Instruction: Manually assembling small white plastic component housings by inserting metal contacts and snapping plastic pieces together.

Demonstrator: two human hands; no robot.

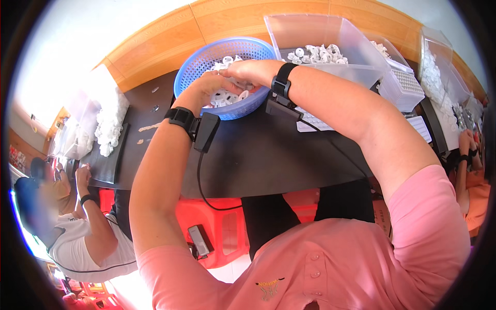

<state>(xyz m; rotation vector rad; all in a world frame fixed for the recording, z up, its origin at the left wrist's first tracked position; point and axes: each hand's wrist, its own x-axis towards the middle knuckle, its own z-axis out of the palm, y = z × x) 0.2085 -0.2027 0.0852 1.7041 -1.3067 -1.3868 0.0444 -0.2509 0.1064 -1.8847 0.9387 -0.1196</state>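
White parts point(223, 98) lie loose in the blue basket point(235, 110), which stands on the dark table point(248, 160) with both hands in it. The left hand point(211, 82) enters from seven o'clock, its fingers bent down among the parts; the right hand point(247, 73) comes over from three o'clock, close beside it, fingers curled the same way — whether either grips a part, I cannot tell.

Each wrist wears a black band with a cabled black box point(206, 132).

Taking the basket as the dial's centre, a clear bin point(305, 30) sits between two and three o'clock, more white parts inside. The tray stack point(404, 89) is at three, and a flat white tray point(313, 123) at four, partly under the right forearm. At eight lie tan scraps point(149, 127) and, farther out, a white heap point(109, 126).

A co-worker in white point(98, 243) sits toward seven — another, in orange point(478, 204), at four. The red stool point(227, 227) is at six.
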